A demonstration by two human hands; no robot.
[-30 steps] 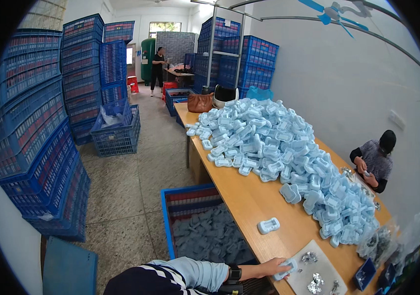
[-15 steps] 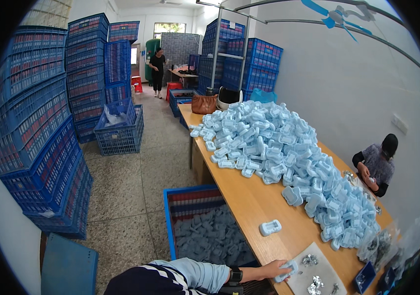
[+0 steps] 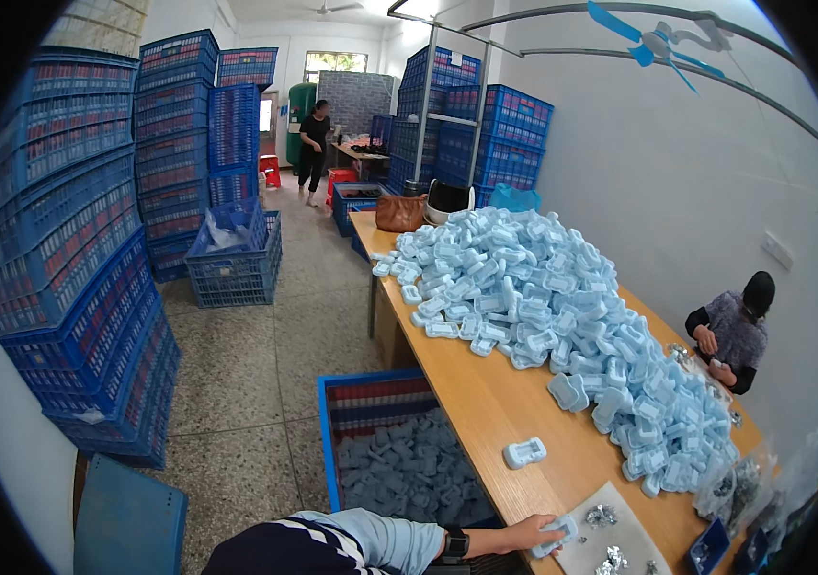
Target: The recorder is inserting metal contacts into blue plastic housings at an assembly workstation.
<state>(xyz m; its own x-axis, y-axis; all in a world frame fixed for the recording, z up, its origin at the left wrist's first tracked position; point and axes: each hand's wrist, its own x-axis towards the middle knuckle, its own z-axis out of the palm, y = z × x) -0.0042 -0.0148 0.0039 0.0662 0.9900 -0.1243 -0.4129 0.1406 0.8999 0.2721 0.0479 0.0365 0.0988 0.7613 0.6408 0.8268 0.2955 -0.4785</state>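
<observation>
Comparing with a second earlier, little is seen to have moved: one hand (image 3: 532, 533), which one cannot be told, remains closed on a pale blue plastic piece (image 3: 556, 535) at the near edge of the bench (image 3: 486, 407); the other is out of view. Across the bench a big heap of blue pieces (image 3: 562, 316) is spread. Below, a blue crate (image 3: 325, 436) is filled with grey pieces. A lone piece (image 3: 524, 452) lies nearby.

Bright, even daylight fills the room, strongest at the far window (image 3: 334, 64), which blows out to white. The white wall (image 3: 677, 182) glows softly, shadows stay faint under the wooden table (image 3: 486, 402). Focus is sharp mid-frame (softer toward the rim), where fisheye bending curves the stacked blue crates (image 3: 64, 240) into a black vignette.
</observation>
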